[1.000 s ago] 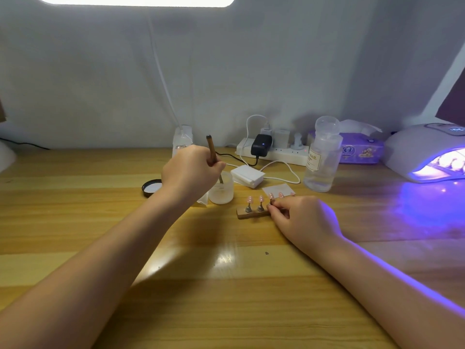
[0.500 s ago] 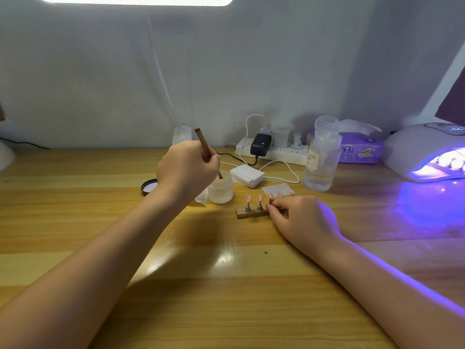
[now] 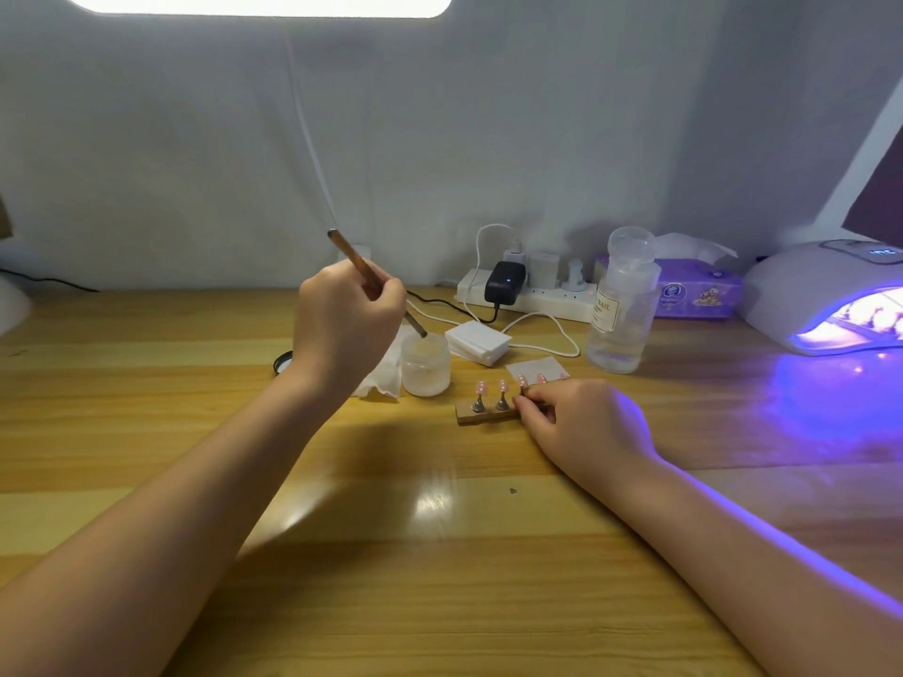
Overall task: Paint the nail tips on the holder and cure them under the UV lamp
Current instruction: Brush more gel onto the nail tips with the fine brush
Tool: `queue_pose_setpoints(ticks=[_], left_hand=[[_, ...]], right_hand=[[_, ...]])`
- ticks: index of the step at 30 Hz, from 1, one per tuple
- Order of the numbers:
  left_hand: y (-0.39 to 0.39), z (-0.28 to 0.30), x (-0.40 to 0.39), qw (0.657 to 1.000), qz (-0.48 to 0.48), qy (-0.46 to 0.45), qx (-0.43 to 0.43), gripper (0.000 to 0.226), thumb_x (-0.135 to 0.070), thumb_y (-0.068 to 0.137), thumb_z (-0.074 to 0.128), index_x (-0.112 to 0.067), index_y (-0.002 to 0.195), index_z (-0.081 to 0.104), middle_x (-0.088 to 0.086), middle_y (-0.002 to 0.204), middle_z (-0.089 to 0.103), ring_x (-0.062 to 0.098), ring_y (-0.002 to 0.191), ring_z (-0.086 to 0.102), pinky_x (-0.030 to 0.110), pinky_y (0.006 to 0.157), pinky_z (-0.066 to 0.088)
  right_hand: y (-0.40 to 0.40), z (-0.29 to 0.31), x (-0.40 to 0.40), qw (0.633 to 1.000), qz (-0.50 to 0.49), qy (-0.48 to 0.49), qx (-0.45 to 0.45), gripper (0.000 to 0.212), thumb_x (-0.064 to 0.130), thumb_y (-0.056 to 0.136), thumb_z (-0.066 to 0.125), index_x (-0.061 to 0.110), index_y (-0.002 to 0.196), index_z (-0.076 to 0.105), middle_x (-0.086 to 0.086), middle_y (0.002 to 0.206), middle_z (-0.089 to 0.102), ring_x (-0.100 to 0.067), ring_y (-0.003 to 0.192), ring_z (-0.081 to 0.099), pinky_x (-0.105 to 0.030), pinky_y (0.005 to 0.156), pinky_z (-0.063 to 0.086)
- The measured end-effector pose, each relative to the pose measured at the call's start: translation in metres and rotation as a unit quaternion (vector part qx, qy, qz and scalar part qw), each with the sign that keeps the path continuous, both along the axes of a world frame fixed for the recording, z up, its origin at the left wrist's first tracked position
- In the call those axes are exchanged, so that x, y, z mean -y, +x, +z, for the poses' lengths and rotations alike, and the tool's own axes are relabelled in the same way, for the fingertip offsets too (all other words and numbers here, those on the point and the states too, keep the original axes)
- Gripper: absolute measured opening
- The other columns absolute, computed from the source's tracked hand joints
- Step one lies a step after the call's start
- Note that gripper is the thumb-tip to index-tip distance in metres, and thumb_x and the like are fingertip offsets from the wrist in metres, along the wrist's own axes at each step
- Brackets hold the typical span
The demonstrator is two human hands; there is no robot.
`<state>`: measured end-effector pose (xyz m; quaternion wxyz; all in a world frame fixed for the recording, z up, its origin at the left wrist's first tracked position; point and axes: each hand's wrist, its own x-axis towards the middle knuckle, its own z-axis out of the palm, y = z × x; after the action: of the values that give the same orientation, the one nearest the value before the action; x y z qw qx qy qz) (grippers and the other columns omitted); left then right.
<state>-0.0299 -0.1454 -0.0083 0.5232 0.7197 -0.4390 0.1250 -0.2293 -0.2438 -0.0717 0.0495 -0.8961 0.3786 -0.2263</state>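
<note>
My left hand grips a brown-handled brush, tilted with its tip at the rim of a small frosted jar. A wooden nail-tip holder lies on the table right of the jar and carries several pink nail tips on metal stands. My right hand rests on the table and pinches the holder's right end, hiding part of it. The white UV lamp glows violet at the far right.
A jar lid and a crumpled tissue lie by the jar. Behind are a stack of white pads, a power strip with chargers and cables, a clear pump bottle and a purple tissue pack.
My left hand has tilted the brush handle to the left and lifted its tip from inside the jar to the rim. My right hand stays on the holder.
</note>
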Motion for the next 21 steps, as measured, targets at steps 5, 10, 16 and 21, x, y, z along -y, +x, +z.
queue_pose_setpoints(ticks=[5, 10, 16, 21], left_hand=[[0.005, 0.008, -0.002, 0.983, -0.046, -0.065, -0.165, 0.014, -0.018, 0.087, 0.064, -0.015, 0.075, 0.07, -0.005, 0.058, 0.069, 0.001, 0.05, 0.059, 0.023, 0.053, 0.048], [0.003, 0.015, -0.014, 0.973, -0.141, -0.091, -0.156, 0.01, -0.018, 0.092, 0.067, -0.008, 0.089, 0.071, 0.003, 0.072, 0.072, -0.001, 0.047, 0.056, 0.01, 0.046, 0.04], [-0.011, 0.012, -0.026, 0.96, -0.194, -0.102, -0.177, 0.006, -0.007, 0.09, 0.066, -0.006, 0.086, 0.069, 0.005, 0.069, 0.07, 0.013, 0.054, 0.058, 0.025, 0.048, 0.049], [-0.029, -0.009, -0.039, 0.937, -0.22, -0.125, -0.242, 0.01, -0.003, 0.094, 0.058, -0.007, 0.086, 0.063, -0.001, 0.064, 0.063, 0.014, 0.056, 0.058, 0.026, 0.053, 0.053]], right_hand=[[0.001, 0.002, 0.001, 1.0, 0.008, -0.017, -0.024, 0.034, 0.044, 0.098, 0.042, 0.025, 0.094, 0.07, 0.005, 0.085, 0.068, -0.016, 0.075, 0.06, -0.024, 0.052, 0.04], [-0.001, 0.004, 0.002, 1.0, 0.02, -0.011, -0.02, 0.034, 0.045, 0.097, 0.043, 0.025, 0.097, 0.07, 0.006, 0.089, 0.068, -0.014, 0.079, 0.061, -0.028, 0.064, 0.052], [-0.001, 0.003, 0.001, 0.999, 0.023, -0.032, -0.03, 0.032, 0.044, 0.098, 0.041, 0.027, 0.101, 0.069, 0.008, 0.099, 0.068, -0.014, 0.087, 0.061, -0.025, 0.061, 0.047], [-0.001, 0.002, 0.0, 0.999, 0.03, -0.039, -0.024, 0.03, 0.04, 0.098, 0.041, 0.027, 0.102, 0.068, 0.008, 0.099, 0.067, -0.015, 0.089, 0.06, -0.025, 0.059, 0.04]])
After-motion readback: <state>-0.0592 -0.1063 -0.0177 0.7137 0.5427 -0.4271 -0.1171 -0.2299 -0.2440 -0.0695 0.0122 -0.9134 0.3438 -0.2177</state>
